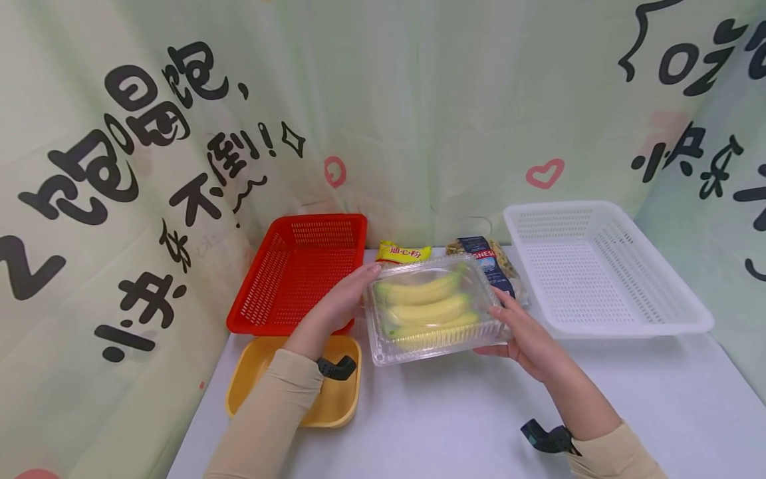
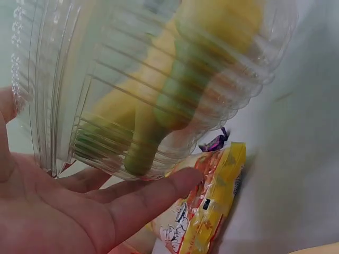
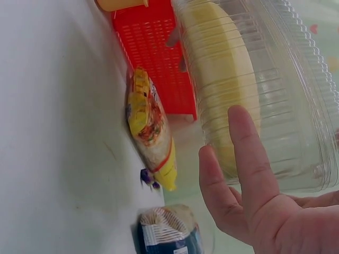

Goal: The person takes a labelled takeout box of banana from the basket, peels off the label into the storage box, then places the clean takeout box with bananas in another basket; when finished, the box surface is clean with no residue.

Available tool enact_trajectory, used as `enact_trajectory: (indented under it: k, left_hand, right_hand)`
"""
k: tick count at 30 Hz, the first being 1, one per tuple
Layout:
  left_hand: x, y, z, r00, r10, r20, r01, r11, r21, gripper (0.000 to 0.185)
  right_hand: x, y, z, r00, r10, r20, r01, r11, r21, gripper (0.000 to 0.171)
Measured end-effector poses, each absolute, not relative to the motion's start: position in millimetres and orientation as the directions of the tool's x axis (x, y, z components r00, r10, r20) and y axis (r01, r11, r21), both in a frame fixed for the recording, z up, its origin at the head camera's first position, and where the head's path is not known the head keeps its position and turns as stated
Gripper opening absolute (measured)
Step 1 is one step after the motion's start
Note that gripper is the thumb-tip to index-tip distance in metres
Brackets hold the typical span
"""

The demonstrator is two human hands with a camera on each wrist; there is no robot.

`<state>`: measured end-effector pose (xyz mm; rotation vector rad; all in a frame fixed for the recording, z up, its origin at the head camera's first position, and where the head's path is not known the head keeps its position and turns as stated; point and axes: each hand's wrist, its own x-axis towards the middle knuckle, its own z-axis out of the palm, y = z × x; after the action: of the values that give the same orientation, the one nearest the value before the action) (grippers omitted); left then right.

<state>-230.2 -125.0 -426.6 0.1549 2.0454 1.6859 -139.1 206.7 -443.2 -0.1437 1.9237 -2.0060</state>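
A clear plastic clamshell box (image 1: 397, 358) with several yellow bananas (image 1: 427, 311) inside is held up above the table, slightly tilted. My left hand (image 1: 338, 303) grips its left end; in the left wrist view, the fingers (image 2: 153, 203) reach under the ribbed base. At the opposite end my right hand (image 1: 529, 336) holds the box, thumb on the near right side and fingers below. The right wrist view shows the right fingers (image 3: 251, 153) against the ribbed wall. Behind the box lie a yellow bag (image 1: 403, 253) and a blue-labelled bag (image 1: 489, 259), both partly hidden.
A red basket (image 1: 239, 324) stands at the back left, with a yellow basin (image 1: 353, 406) in front of it. On the right is a white basket (image 1: 634, 328). A small purple-wrapped item (image 3: 150, 178) lies by the yellow bag. A printed curtain (image 1: 431, 120) hangs behind the table.
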Motion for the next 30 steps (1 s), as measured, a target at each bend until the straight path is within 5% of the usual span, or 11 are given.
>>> enact_trajectory:
  k: [11, 30]
  left_hand:
    - [-229, -123, -430, -0.902, 0.337, -0.271, -0.208, 0.211, 0.955, 0.053]
    - [-211, -118, -438, -0.958, 0.125, -0.257, -0.254, 0.042, 0.966, 0.044]
  right_hand:
    - [-138, 209, -442, -0.929, -0.307, -0.205, 0.213, 0.010, -0.977, 0.067]
    - [-137, 213, -436, -0.984, -0.113, -0.141, 0.104, 0.285, -0.953, 0.078]
